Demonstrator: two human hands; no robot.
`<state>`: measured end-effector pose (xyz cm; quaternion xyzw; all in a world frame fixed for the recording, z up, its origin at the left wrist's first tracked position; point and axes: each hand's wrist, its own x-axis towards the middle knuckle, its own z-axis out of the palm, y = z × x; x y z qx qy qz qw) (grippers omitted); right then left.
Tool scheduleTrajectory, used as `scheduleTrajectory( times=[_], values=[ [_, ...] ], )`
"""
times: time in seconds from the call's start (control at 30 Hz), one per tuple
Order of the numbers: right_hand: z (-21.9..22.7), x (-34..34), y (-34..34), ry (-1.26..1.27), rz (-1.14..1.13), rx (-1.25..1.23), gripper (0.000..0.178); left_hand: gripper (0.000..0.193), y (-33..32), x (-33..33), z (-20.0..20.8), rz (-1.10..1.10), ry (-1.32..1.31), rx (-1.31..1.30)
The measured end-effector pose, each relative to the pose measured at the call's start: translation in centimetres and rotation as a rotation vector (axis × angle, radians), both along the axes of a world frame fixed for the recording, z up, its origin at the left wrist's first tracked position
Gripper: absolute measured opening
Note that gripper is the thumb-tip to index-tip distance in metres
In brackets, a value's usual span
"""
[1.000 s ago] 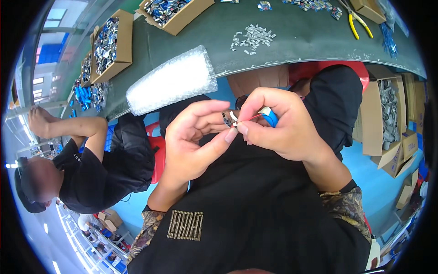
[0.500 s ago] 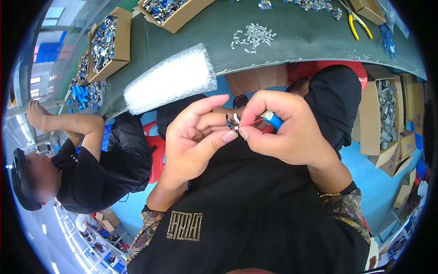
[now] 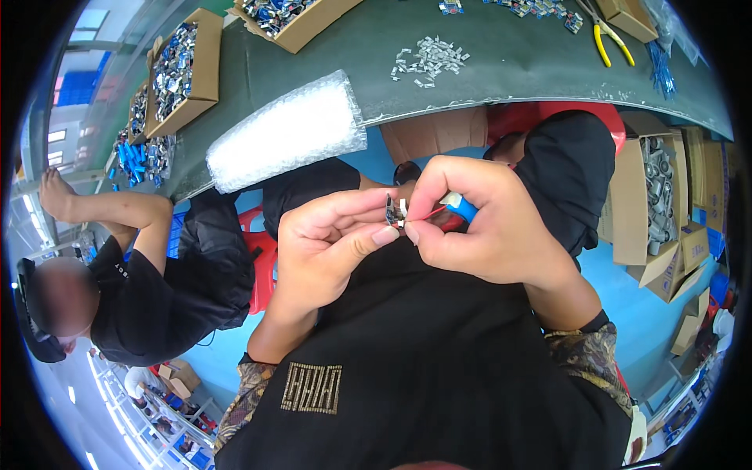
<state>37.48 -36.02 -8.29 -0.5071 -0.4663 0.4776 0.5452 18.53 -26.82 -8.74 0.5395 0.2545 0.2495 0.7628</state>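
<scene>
The left hand (image 3: 323, 244) pinched a small circuit board (image 3: 391, 211). Just beside it, the right hand (image 3: 487, 227) gripped a red wire (image 3: 438, 211) and a blue cylinder (image 3: 464, 208).

Table (image 3: 517, 74): dark green top, scuffed front edge. Bubble-wrapped bundle (image 3: 290, 133) along edge, left of centre. Loose pile of small pale pieces (image 3: 429, 59) mid-table. Left: open carton (image 3: 200, 74), blue cylinders (image 3: 131, 160). Far side: second carton (image 3: 323, 27), small boards (image 3: 540, 9). Right: yellow-handled pliers (image 3: 601, 43), blue strands (image 3: 662, 70).
</scene>
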Motion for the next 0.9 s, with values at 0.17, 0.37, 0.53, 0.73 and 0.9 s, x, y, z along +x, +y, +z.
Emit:
scheduleTrajectory(
  times=[0.17,0.37,0.53,0.73,0.9],
  values=[
    [-0.28,-0.16,-0.01,-0.018,-0.007,0.026,0.012,0.036,0.44,-0.61,-0.76,-0.087,-0.067,0.019],
    [-0.27,-0.24,0.02,0.017,0.015,-0.011,0.011,0.037,0.66,-0.66,-0.38,-0.095,-0.032,0.032],
    [-0.28,-0.34,0.03,0.015,0.020,-0.027,0.010,0.036,0.90,-0.65,-0.08,-0.101,-0.007,0.052],
    [0.26,-0.77,0.14,-0.034,-0.037,-0.046,0.008,0.034,0.93,-0.70,-0.33,-0.049,-0.013,0.059],
    [0.15,-0.82,0.21,-0.167,-0.092,0.089,0.012,0.035,0.66,-0.48,-0.04,0.004,-0.014,0.079]
  ],
)
